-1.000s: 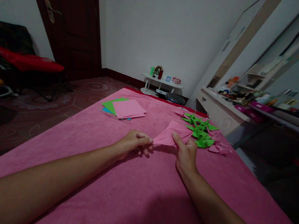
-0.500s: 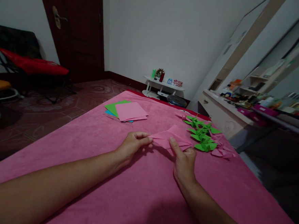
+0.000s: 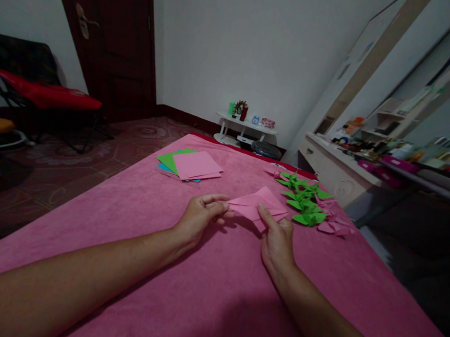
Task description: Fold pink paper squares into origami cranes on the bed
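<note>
A sheet of pink origami paper [image 3: 253, 205], partly folded with creases across it, is held just above the pink cloth. My left hand [image 3: 205, 211] pinches its left tip between thumb and fingers. On the other side my right hand [image 3: 278, 235] grips the paper's right part, thumb on top and fingers underneath, hidden. Beyond my left hand lies a stack of square paper [image 3: 198, 165] in pink, green and blue. To the right of the held sheet sit several folded green paper cranes [image 3: 307, 207], with folded pink paper pieces [image 3: 334, 225] beside them.
The pink cloth [image 3: 169, 298] covers the surface under my hands. A low white shelf [image 3: 247, 124] with small items stands by the far wall. On the right is a dresser [image 3: 337, 163] crowded with bottles; on the left, a red chair [image 3: 49, 94] near a dark door [image 3: 110, 42].
The pink paper's lower flap now spreads further down between my hands. My right thumb has shifted slightly, and the left fingers have straightened a little at the tip.
</note>
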The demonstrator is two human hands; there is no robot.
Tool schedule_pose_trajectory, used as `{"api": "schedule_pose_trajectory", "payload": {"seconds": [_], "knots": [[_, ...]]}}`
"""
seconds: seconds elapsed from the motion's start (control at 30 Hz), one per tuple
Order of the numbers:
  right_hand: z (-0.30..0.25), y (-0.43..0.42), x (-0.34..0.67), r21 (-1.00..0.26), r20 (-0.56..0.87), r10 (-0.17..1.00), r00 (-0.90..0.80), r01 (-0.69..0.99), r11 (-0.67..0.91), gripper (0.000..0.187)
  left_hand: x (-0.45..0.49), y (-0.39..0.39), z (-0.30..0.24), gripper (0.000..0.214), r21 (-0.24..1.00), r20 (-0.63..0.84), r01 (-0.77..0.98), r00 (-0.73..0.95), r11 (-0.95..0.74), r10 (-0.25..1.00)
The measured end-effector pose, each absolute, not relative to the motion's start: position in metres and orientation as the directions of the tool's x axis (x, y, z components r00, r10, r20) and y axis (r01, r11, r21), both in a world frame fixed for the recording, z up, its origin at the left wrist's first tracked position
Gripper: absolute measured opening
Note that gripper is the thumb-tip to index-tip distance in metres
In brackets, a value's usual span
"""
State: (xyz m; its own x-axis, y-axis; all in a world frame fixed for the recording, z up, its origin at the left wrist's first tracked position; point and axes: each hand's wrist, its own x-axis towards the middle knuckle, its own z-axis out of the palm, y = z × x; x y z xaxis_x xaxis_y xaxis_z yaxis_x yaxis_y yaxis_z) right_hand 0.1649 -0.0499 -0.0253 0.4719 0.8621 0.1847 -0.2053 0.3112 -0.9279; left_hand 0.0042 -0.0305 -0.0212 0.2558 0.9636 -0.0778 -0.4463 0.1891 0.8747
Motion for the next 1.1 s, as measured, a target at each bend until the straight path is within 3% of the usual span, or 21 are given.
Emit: {"api": "schedule_pose_trajectory", "payload": {"seconds": [0.4,0.53,0.67,0.83,1.1], "knots": [[-0.031,-0.046,0.171,-0.926,0.214,0.880,0.425,-0.198,0.321,0.023,0.000,-0.029,-0.022,0.023,0.885,-0.017,-0.441,0.287,0.148,0.958],[-0.031,-0.044,0.176,-0.928,0.259,0.876,0.407,-0.147,0.342,0.019,-0.002,-0.026,-0.024,0.026,0.895,-0.059,-0.384,0.403,0.227,0.914],[-0.028,-0.042,0.184,-0.943,0.273,0.900,0.341,-0.088,0.320,0.016,-0.005,-0.024,-0.022,0.016,0.894,-0.113,-0.299,0.570,0.333,0.814],[-0.024,-0.041,0.190,-0.965,0.228,0.939,0.256,-0.066,0.253,0.018,-0.007,-0.024,-0.015,0.034,0.885,-0.208,-0.193,0.651,0.424,0.730],[-0.024,-0.040,0.193,-0.967,0.247,0.947,0.205,-0.013,0.255,0.020,-0.007,-0.023,-0.020,0.039,0.936,-0.228,-0.056,0.656,0.347,0.720]]}}
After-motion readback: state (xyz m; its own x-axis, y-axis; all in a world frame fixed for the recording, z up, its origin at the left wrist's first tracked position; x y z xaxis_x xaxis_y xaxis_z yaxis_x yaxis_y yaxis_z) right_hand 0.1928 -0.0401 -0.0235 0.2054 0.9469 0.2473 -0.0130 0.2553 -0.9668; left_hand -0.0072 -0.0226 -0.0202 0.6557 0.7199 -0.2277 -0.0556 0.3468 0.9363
